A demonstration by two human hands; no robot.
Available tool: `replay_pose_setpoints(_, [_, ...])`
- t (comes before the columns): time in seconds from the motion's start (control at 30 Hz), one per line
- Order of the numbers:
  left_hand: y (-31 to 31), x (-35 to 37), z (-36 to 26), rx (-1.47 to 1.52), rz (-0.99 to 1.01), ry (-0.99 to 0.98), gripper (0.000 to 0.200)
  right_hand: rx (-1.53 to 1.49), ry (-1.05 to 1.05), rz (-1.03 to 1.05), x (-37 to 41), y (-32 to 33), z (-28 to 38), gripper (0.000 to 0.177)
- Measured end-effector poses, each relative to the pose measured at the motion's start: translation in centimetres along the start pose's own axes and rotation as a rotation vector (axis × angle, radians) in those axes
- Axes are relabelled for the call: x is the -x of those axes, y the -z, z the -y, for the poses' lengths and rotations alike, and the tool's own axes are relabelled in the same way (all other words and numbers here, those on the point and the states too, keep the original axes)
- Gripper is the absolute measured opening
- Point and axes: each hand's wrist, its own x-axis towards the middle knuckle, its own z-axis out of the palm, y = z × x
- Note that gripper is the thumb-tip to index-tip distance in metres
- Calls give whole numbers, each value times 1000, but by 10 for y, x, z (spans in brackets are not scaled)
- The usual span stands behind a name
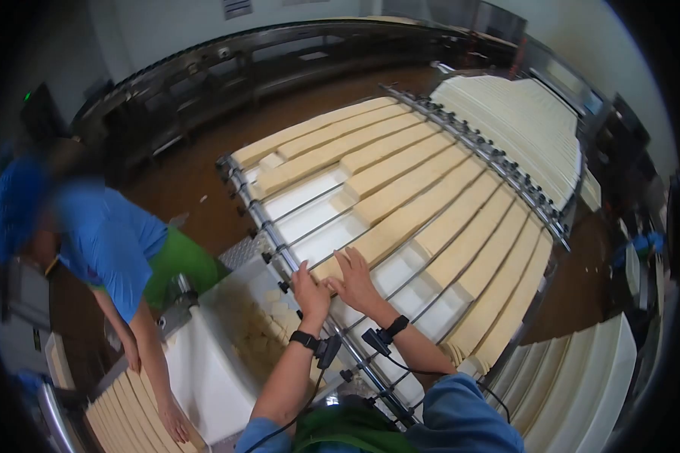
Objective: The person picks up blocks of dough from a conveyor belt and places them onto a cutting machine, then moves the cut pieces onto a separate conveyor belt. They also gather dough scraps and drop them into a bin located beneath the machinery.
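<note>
My left hand (pixel 310 293) is at the near end of a long row of pale cream slices (pixel 400 226), its fingers curled against the end. Beside it my right hand (pixel 355 283) lies across the same row, fingers bent over the top and thumb toward my left hand. The undersides of both hands are hidden. The row lies in a white channelled rack (pixel 317 235) between thin metal rods. Similar rows (pixel 423 181) run alongside, some shorter, with bare white channel at their near ends.
Below my left forearm is a white bin (pixel 211 362) holding loose square pieces (pixel 261 340). A co-worker (pixel 121 241) in blue and green leans in at the left, one hand on more pale rows (pixel 125 411). Metal bars (pixel 264 219) edge the rack. White corrugated trays (pixel 574 377) stand at lower right.
</note>
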Motion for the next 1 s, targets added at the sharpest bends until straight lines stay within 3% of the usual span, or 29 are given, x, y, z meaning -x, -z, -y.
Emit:
replay_pose_setpoints(0.1, [-6, -3, 14, 15, -55, -69, 64, 269, -10, 36, 7, -19, -1, 73])
replay_pose_setpoints(0.2, [8, -1, -2, 65, -40, 69, 61, 267, -41, 70, 7, -19, -4, 75])
replay_pose_setpoints(0.3, [19, 6, 12, 151, -174, 62, 58, 288, -53, 94, 3, -16, -4, 78])
replay_pose_setpoints(0.33, [38, 12, 10, 358, -130, 171, 55, 299, -53, 103, 4, -16, -5, 79])
replay_pose_setpoints(0.43, [102, 43, 0, 765, -242, 181, 52, 336, -19, 55, 5, -20, -5, 78])
replay_pose_setpoints(0.47, [122, 54, 12, 659, -202, 121, 46, 344, -12, 29, 7, -22, -2, 76])
replay_pose_setpoints(0.57, [179, 95, 51, -60, -188, -236, 47, 202, 138, -100, 5, -18, 43, 69])
replay_pose_setpoints(0.6, [199, 112, 63, -62, -169, -231, 43, 147, 166, -101, 4, -17, 79, 66])
replay_pose_setpoints(0.7, [273, 162, 103, 32, -113, -112, 36, -86, 388, -31, 18, -38, 173, 56])
replay_pose_setpoints(0.8, [326, 219, 157, -157, -638, 61, 28, -368, 622, 200, 40, -86, 266, 45])
replay_pose_setpoints(0.87, [358, 257, 182, -431, -905, 373, 46, -470, 700, 438, 55, -134, 321, 40])
replay_pose_setpoints(0.97, [383, 306, 232, -588, -956, 840, 64, -579, 727, 663, 64, -214, 393, 41])
replay_pose_setpoints(1.0, [385, 314, 241, -513, -932, 843, 69, -582, 748, 671, 65, -245, 407, 41])
